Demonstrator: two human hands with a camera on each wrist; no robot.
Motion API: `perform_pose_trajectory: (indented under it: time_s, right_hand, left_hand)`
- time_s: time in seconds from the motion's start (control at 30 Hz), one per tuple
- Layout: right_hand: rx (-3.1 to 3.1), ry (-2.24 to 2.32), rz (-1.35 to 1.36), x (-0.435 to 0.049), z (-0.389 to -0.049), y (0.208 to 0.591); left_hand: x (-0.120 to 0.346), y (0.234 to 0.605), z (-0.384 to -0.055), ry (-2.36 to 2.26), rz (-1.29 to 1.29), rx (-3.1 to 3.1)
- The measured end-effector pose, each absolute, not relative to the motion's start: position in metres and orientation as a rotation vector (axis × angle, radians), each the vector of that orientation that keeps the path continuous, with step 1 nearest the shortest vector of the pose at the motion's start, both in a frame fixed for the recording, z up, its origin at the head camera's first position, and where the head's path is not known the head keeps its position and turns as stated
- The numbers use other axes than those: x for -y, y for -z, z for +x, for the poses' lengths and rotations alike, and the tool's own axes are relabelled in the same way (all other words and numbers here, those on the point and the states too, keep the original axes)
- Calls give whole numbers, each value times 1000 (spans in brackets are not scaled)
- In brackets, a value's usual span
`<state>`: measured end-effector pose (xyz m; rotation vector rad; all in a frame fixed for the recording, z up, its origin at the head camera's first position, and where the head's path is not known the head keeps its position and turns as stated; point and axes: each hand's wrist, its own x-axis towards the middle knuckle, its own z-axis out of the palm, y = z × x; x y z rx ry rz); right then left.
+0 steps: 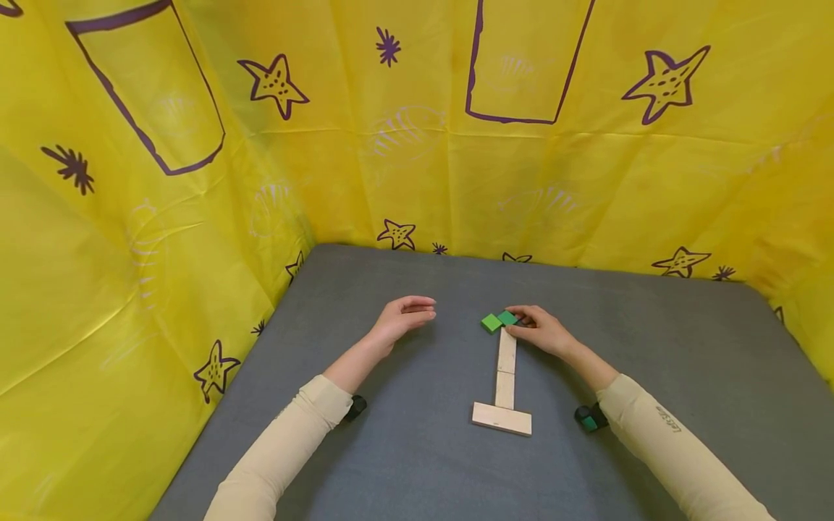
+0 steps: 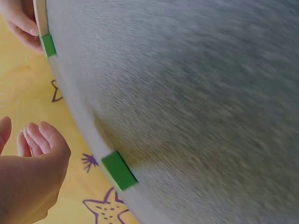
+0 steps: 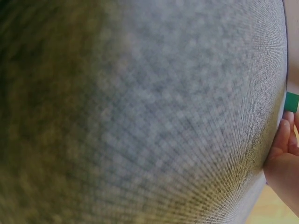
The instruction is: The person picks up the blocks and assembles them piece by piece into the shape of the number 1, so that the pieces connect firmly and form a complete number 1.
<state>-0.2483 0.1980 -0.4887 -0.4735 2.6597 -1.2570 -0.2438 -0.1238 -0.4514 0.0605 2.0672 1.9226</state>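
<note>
At the top of a row of wooden blocks, my right hand point(image 1: 541, 329) pinches a dark green block point(image 1: 507, 318) between thumb and fingers. A light green block point(image 1: 491, 323) lies corner to corner with it, on its left. Below them run two pale wooden blocks point(image 1: 506, 351) end to end, with a wider plank point(image 1: 502, 419) lying crosswise at the near end. My left hand point(image 1: 404, 322) hovers to the left, fingers loosely bent, holding nothing. In the right wrist view, the dark green block point(image 3: 292, 101) shows at the right hand's fingertips.
A grey cloth-covered table point(image 1: 404, 463) lies under the blocks. Yellow curtains point(image 1: 417, 174) with purple drawings enclose its back and sides. Black wrist devices point(image 1: 356, 407) sit under both forearms. In the left wrist view, a green block point(image 2: 119, 170) appears beside the left hand.
</note>
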Motion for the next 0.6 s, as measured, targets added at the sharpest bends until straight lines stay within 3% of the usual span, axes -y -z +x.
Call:
perform_pose_trajectory:
  time_s: [0.6]
  right_hand:
    - [-2665, 1245, -478, -198, -248, 487]
  left_hand:
    - [169, 456, -242, -1885, -52, -2211]
